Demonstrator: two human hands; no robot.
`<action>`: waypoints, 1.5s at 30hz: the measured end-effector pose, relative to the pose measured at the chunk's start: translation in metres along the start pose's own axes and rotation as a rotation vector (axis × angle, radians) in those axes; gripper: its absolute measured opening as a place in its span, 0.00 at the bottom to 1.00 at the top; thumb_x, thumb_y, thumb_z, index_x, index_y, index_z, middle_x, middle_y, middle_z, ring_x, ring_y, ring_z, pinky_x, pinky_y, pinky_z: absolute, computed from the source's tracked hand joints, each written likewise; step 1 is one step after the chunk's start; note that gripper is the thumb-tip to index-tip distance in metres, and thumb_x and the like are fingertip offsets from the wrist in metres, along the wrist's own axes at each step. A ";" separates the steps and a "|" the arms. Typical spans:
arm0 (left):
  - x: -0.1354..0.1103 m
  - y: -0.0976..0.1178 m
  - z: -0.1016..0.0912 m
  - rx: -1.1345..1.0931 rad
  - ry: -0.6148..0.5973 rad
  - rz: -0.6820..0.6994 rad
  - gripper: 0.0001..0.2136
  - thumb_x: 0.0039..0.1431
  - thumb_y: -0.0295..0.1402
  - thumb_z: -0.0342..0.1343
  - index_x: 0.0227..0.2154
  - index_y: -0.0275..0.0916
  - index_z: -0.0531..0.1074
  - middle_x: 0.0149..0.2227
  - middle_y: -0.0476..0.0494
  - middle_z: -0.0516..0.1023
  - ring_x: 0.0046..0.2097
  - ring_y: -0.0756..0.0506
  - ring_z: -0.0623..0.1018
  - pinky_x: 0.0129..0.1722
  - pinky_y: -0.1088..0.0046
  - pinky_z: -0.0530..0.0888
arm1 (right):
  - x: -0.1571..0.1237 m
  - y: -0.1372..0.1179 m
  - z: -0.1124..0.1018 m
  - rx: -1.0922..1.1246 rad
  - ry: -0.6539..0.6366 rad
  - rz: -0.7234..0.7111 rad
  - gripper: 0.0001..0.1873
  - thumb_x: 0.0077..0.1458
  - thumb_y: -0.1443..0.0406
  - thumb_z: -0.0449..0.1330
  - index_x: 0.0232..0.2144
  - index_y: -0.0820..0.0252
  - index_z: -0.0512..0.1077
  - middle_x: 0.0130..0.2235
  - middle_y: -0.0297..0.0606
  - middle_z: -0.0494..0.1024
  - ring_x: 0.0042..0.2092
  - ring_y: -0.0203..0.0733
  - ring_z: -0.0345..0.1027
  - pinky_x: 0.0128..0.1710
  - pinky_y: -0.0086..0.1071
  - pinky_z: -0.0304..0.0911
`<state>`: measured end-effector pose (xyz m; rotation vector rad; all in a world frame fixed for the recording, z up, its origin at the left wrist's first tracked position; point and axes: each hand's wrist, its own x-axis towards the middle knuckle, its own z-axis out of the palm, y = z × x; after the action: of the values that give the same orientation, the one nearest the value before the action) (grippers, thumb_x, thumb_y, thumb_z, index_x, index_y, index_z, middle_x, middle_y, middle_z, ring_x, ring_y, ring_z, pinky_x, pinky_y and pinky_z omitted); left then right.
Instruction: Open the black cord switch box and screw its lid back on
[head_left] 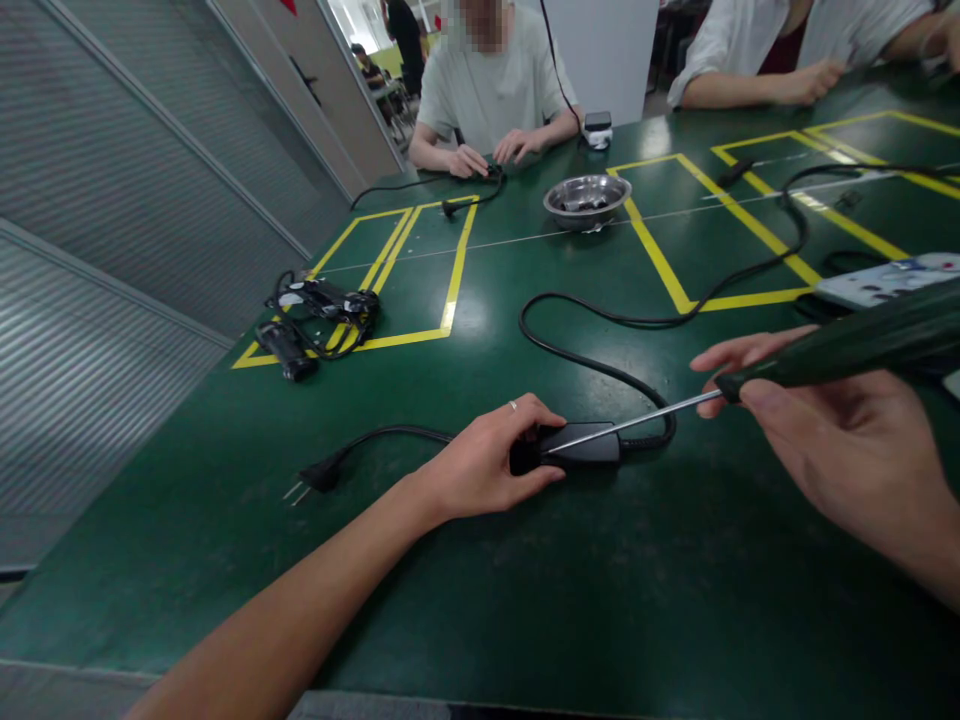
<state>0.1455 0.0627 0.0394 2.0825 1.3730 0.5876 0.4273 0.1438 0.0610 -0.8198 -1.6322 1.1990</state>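
Note:
My left hand [491,460] is closed over one end of a small black power adapter [581,445] lying on the green table [525,600], pinning it down. A ring sits on one finger. My right hand [817,420] grips a dark green screwdriver [840,350] whose thin metal shaft [637,420] slants down, with its tip resting on top of the adapter. Black cables leave the adapter both ways: one ends in a two-pin plug [315,478] at the left, the other loops away toward the back right.
A metal bowl [586,198] holding dark parts stands mid-table. More black adapters and cords [319,315] lie at the left on yellow floor-tape lines. A person in a pale shirt [491,90] handles a cable across the table; another person's arm [757,85] rests at the back right.

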 end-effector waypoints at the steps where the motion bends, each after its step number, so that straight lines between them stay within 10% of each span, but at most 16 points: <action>1: 0.000 0.000 0.000 -0.001 0.000 0.000 0.21 0.57 0.35 0.61 0.51 0.40 0.64 0.47 0.44 0.70 0.42 0.47 0.71 0.42 0.68 0.70 | 0.001 -0.001 0.000 -0.032 0.006 0.000 0.06 0.54 0.64 0.63 0.37 0.52 0.72 0.44 0.35 0.76 0.40 0.38 0.72 0.40 0.33 0.71; 7: 0.000 0.001 0.000 0.012 -0.002 -0.008 0.21 0.57 0.35 0.61 0.51 0.40 0.64 0.47 0.44 0.70 0.42 0.47 0.71 0.42 0.68 0.70 | 0.000 0.001 0.000 0.165 -0.063 0.076 0.16 0.56 0.62 0.60 0.48 0.49 0.69 0.48 0.38 0.76 0.38 0.41 0.73 0.40 0.40 0.71; 19: 0.000 0.007 0.000 0.140 0.006 0.043 0.19 0.60 0.37 0.57 0.51 0.40 0.63 0.50 0.40 0.70 0.48 0.42 0.72 0.48 0.62 0.71 | 0.023 -0.001 -0.006 0.375 0.229 0.178 0.04 0.53 0.64 0.63 0.29 0.57 0.72 0.32 0.35 0.73 0.35 0.37 0.69 0.27 0.29 0.64; 24: 0.007 0.015 0.013 0.331 0.091 0.090 0.31 0.58 0.51 0.57 0.57 0.38 0.58 0.55 0.35 0.68 0.53 0.37 0.70 0.53 0.54 0.69 | 0.038 0.010 -0.023 -0.217 0.304 0.204 0.18 0.59 0.52 0.53 0.41 0.59 0.71 0.27 0.34 0.67 0.26 0.34 0.61 0.23 0.31 0.57; 33: 0.011 0.023 0.024 0.502 0.013 0.069 0.27 0.66 0.46 0.49 0.61 0.37 0.55 0.53 0.36 0.70 0.50 0.39 0.70 0.51 0.56 0.71 | 0.041 0.038 -0.042 -1.114 -0.035 0.248 0.24 0.55 0.49 0.52 0.39 0.61 0.76 0.28 0.46 0.75 0.30 0.52 0.68 0.30 0.42 0.59; 39: -0.024 0.012 -0.009 0.516 0.016 -0.027 0.26 0.65 0.43 0.51 0.62 0.41 0.56 0.55 0.37 0.69 0.52 0.39 0.70 0.53 0.55 0.70 | 0.043 0.047 -0.053 -1.327 -0.157 0.286 0.31 0.58 0.48 0.44 0.47 0.66 0.72 0.32 0.56 0.76 0.30 0.58 0.70 0.26 0.45 0.61; 45: -0.100 -0.029 -0.086 0.493 0.216 -0.310 0.24 0.63 0.45 0.53 0.60 0.46 0.59 0.54 0.43 0.71 0.53 0.40 0.72 0.55 0.57 0.69 | 0.043 0.043 -0.052 -1.375 -0.191 0.282 0.32 0.59 0.47 0.41 0.48 0.65 0.70 0.32 0.55 0.76 0.30 0.56 0.70 0.24 0.43 0.61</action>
<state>0.0340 -0.0020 0.0791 2.1437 2.0902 0.3746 0.4603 0.2124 0.0379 -1.8224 -2.5118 0.1245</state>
